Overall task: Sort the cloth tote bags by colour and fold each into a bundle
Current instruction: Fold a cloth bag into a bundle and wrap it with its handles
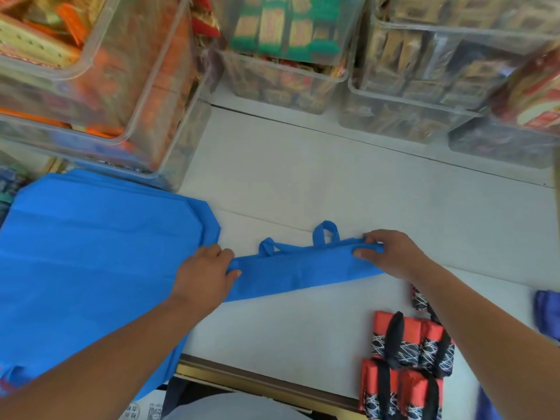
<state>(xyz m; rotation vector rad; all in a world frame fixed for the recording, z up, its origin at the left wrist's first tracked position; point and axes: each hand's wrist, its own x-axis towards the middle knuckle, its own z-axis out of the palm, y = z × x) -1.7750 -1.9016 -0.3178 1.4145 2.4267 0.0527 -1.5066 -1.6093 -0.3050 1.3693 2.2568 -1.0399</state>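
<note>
A blue cloth tote bag [303,269] lies folded into a long narrow strip across the middle of the white table [303,177], its two handle loops sticking out on the far side. My left hand [203,275] pinches the strip's left end. My right hand [391,256] grips its right end, fingers curled over the top edge. A stack of flat blue tote bags [91,256] covers the table's left part. Several red and black patterned bundles [406,359] lie at the near right.
Clear plastic bins of packaged snacks [288,56] line the back and left of the table. A dark blue cloth piece [548,313] shows at the right edge. The table's brown front edge [257,380] runs below the hands.
</note>
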